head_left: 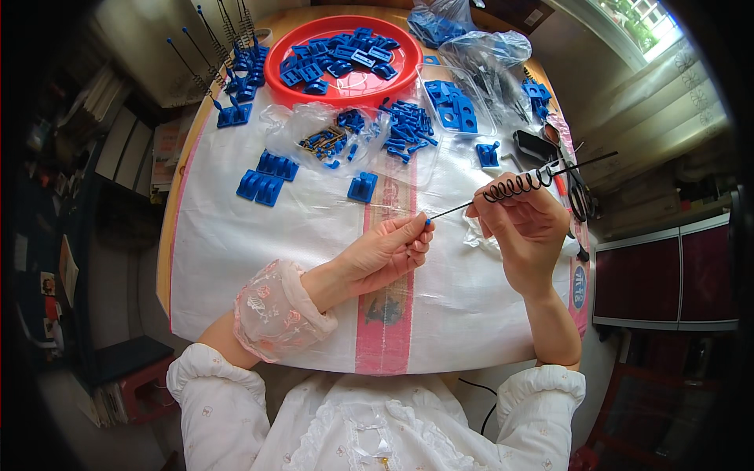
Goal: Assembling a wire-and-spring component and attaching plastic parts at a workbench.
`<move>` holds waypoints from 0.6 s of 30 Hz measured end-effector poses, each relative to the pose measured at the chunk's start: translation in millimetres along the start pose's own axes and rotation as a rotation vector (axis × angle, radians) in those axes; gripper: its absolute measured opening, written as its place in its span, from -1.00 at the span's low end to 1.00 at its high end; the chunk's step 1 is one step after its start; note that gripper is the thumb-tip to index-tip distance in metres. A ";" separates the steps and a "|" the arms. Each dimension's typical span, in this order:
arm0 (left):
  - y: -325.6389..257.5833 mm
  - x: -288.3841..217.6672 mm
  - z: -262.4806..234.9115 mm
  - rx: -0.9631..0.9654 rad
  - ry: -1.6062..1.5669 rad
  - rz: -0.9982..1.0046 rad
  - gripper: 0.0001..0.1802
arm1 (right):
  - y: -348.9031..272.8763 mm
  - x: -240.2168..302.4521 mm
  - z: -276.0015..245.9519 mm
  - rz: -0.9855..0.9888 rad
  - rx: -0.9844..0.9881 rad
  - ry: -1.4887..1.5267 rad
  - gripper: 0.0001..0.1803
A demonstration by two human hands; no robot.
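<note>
The black coiled wire (514, 186) is held above the middle of the desk (169, 235), its straight end running down-left to a small blue tip (429, 221) and its other straight end sticking out up-right past the coil. At the far left edge of the desk, several thin black rods with blue bases (228, 74) stand upright. Near them on the white woven sheet (259, 259) lie ribbed blue plastic clips (267, 177), one pair just beside another. The left hand (389, 251) comes in from the lower left, its wrist in a sheer floral cuff; its fingers are pressed together, pinching the blue tip at the wire's near end. Far behind it sits a round red tray (276, 67) filled with blue plastic parts, and between the tray and the hands lie a clear bag (314, 137) with small brass-coloured and blue pieces, a single blue block (362, 187) and a loose heap of small blue pins (408, 129). The right hand (526, 228) is curled, its fingertips closed on the coil from below. Beyond it, at the far right, are more clear bags (487, 55), a clear tub of blue parts (454, 106) and black scissors (580, 196) lying near the desk's right edge.
</note>
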State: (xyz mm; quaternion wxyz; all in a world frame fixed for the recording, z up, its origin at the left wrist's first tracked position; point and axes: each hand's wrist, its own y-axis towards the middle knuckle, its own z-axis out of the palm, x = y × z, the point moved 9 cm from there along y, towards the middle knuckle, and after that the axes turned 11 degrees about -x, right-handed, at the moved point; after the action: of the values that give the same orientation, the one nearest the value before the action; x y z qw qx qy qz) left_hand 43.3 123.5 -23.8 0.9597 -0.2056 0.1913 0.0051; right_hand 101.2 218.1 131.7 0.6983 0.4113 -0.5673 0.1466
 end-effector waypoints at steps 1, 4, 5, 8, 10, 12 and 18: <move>0.0 0.0 0.1 -0.001 -0.002 -0.002 -0.78 | 0.1 -0.1 -0.6 0.001 0.003 0.001 -0.86; 0.2 0.2 -0.7 -0.002 0.006 0.003 -0.78 | 0.5 0.9 -0.4 -0.004 -0.003 0.003 -0.86; 0.2 0.3 -1.0 -0.001 0.007 0.004 -0.78 | 0.7 0.6 -0.2 -0.009 0.000 0.005 -0.86; 0.3 0.5 -0.8 0.002 0.011 0.006 -0.78 | 0.7 0.6 -0.4 -0.016 0.001 0.007 -0.87; -0.1 0.1 -0.2 -0.001 0.018 0.006 -0.78 | 0.5 2.3 -0.4 -0.013 -0.009 0.010 -0.87; 1.0 -1.0 -1.9 0.017 0.032 0.029 -0.78 | 0.4 2.2 -0.7 -0.012 -0.013 0.011 -0.87; 2.7 -13.1 -7.8 -0.055 0.116 0.171 -0.77 | 1.1 4.3 -1.1 -0.013 0.003 0.006 -0.87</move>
State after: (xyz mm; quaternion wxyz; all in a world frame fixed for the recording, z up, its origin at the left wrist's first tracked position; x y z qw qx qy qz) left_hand 28.0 123.7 -26.6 0.9371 -0.2147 0.2632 0.0802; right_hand 102.5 218.5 136.1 0.7003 0.4154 -0.5623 0.1440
